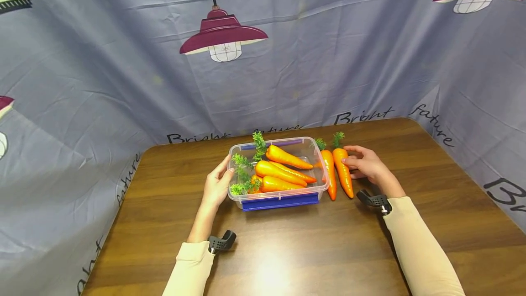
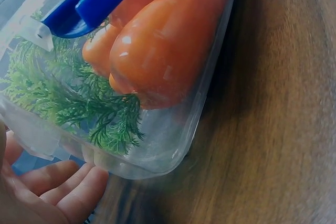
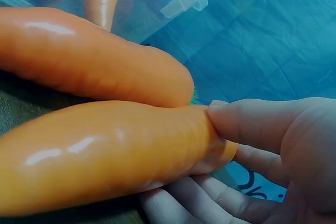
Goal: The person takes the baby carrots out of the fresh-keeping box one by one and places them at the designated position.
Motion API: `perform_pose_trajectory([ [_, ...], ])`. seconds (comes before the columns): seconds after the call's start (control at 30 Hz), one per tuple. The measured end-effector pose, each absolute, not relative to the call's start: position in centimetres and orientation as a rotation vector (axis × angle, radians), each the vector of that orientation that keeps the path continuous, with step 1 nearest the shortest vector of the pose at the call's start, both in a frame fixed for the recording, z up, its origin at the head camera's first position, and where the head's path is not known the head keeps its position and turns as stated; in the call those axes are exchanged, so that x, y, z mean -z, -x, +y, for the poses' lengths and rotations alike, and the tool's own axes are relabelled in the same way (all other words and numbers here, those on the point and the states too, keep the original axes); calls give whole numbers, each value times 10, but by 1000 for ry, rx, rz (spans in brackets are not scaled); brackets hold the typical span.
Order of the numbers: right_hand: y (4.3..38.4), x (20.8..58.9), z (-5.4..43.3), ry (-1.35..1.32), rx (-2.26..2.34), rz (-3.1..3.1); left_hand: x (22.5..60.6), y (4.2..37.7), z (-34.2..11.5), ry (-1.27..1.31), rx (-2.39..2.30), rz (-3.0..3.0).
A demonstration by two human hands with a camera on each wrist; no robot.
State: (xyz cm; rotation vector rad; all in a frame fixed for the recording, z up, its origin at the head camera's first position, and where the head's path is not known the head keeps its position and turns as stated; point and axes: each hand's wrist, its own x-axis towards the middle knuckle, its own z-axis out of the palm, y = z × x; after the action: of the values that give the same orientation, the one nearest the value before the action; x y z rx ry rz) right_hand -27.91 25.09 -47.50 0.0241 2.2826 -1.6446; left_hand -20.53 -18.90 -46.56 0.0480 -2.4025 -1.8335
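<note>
A clear plastic container [image 1: 236, 198] with blue latches holds several orange carrots [image 1: 287, 156] with green feathery tops. At its left end, my left hand [image 1: 216, 186] rests its fingers against the outside of the wall; the left wrist view shows these fingertips [image 2: 89, 187] beside the green tops. Right of the container, two more carrots lie side by side on the table. My right hand [image 1: 365, 166] pinches the outer carrot [image 1: 343, 172] near its thick end, thumb on top and fingers along the underside. The inner carrot [image 3: 100, 59] lies between it and the container.
The brown wooden table [image 1: 172, 214] extends around the container and toward the front. Behind it hangs a grey-blue cloth [image 1: 287, 81] printed with lamps and lettering. Black wrist mounts [image 1: 222, 242] sit on both forearms, the right one close to the outer carrot's tip.
</note>
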Motion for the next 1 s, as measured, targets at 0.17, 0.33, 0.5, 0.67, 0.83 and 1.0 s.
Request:
perform_pose_trajectory([
  [0.17, 280, 472, 253, -5, 1655, 2284, 464, 204, -187, -53, 1859, -2386],
  [0.33, 279, 471, 251, -8, 1637, 2308, 465, 204, -189, -86, 1856, -2394],
  [0.5, 277, 467, 253, -50, 1593, 2347, 464, 203, -189, -85, 1837, -2409],
  [0.67, 275, 460, 257, -112, 1537, 2411, 463, 202, -189, -69, 1837, -2408],
  [0.83, 274, 449, 256, -154, 1469, 2508, 463, 202, -189, -64, 1830, -2419],
  [1.0, 277, 447, 253, -145, 1433, 2533, 463, 202, -189, -63, 1834, -2415],
])
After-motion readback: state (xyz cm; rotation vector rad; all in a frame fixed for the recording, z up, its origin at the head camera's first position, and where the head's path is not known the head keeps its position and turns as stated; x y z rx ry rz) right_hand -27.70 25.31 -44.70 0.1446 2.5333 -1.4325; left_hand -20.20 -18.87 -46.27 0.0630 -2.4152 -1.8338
